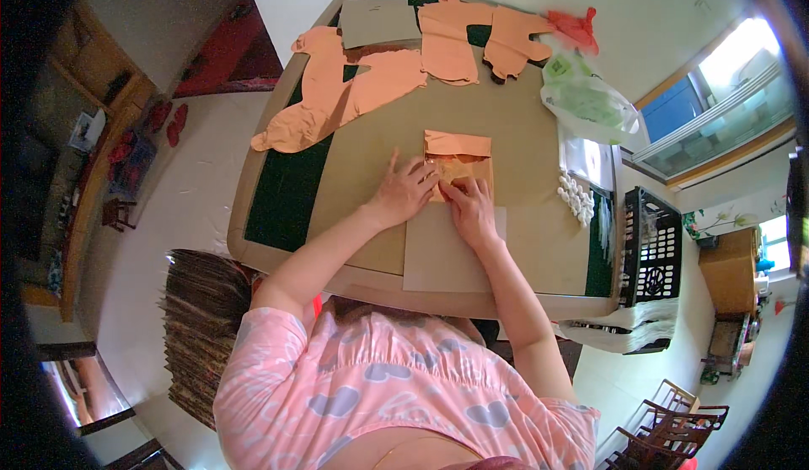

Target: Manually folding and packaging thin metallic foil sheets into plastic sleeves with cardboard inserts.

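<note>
A folded, shiny orange foil packet [458,145] lies flat near the middle of the table, its top edge turned over as a flap. My left hand [404,192] is on its left side, with thumb and forefinger drawn together at the packet and one outer finger stretched away. Close by on the right, my right hand [470,210] pinches at the packet's lower middle, fingers curled. What exactly lies between the fingertips is hidden. Under my right wrist a pale sheet [447,255] reaches toward the table's near edge.
Flat orange foil shapes [383,82], like uninflated balloons, spread across the far side beside a grey sheet [379,23]. A red plastic bag [575,28], a green-white bag [586,99] and small white pieces [575,198] lie rightward. A black crate [653,247] stands off the right edge.
</note>
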